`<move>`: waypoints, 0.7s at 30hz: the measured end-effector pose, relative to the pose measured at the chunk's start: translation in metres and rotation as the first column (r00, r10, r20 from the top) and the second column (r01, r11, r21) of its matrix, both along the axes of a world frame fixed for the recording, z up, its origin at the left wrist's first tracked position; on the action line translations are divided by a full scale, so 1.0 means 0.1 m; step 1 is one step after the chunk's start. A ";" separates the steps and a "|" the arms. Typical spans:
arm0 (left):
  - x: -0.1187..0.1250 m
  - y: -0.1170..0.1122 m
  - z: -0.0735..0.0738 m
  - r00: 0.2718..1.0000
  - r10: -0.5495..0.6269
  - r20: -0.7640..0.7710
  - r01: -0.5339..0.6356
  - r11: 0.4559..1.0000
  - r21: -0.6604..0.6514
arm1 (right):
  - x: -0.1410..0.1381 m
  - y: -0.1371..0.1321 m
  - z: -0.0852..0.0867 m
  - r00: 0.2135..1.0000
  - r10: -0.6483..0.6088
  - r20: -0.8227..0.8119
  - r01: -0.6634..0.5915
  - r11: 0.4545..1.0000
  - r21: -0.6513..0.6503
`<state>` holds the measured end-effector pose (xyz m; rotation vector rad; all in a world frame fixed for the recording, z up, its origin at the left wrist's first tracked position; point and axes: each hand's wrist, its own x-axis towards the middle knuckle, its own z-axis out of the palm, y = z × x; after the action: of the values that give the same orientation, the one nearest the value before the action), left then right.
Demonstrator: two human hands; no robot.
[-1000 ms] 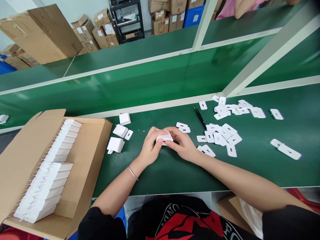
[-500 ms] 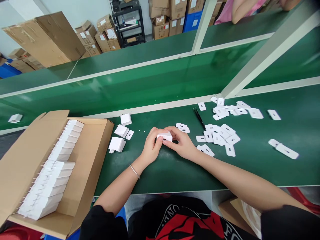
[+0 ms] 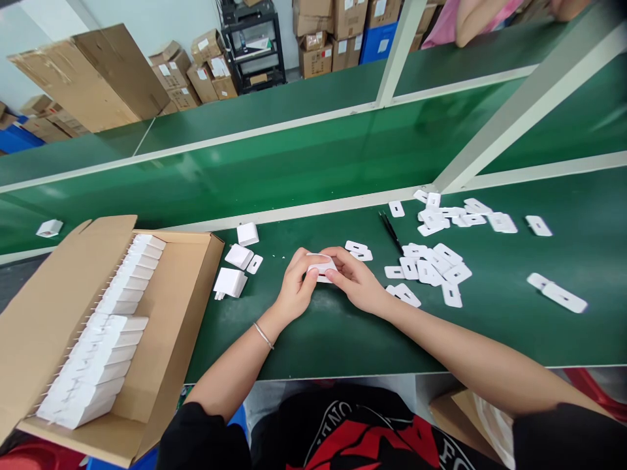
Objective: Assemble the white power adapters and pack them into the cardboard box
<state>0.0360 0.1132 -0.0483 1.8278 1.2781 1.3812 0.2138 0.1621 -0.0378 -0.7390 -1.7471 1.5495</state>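
Note:
Between both hands, above the green workbench, is a white charger with a dark port slot on the side turned to me. My left hand grips its left end, thumb on the near face. My right hand closes on its right end, with the thumb at the slotted face. Left of my hands stand several white chargers and one small white cover plate. A few more white cover plates lie just beyond my right hand. Black tweezers rest farther right, beside a loose pile of slotted cover plates.
An open cardboard box on the left holds a long row of white chargers with pins outward. A green partition with pale posts runs behind the bench. Another person's arm shows at the top right.
The charger has tilted slightly in my hands, and my right thumb has shifted onto its near face. Nothing else on the bench has visibly moved.

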 end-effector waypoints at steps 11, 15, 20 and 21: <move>0.01 0.00 -0.05 0.999 -0.031 0.043 0.035 0.996 -0.082 | -0.01 0.00 -0.06 0.999 -0.036 0.035 0.036 0.999 -0.008; 0.01 0.00 -0.04 0.997 -0.058 0.041 0.060 0.996 -0.063 | 0.00 0.01 -0.06 0.998 -0.041 0.038 0.041 0.999 0.022; 0.00 -0.01 -0.02 0.999 -0.040 0.013 0.040 0.999 -0.007 | 0.00 0.00 -0.03 0.998 -0.027 0.058 0.027 1.000 0.004; -0.01 -0.01 -0.01 0.999 -0.036 0.012 0.036 0.999 0.007 | 0.00 0.00 -0.02 0.998 -0.019 0.052 0.019 1.000 -0.003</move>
<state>0.0353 0.1120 -0.0498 1.8347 1.2301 1.3774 0.2143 0.1621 -0.0398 -0.8025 -1.7707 1.5329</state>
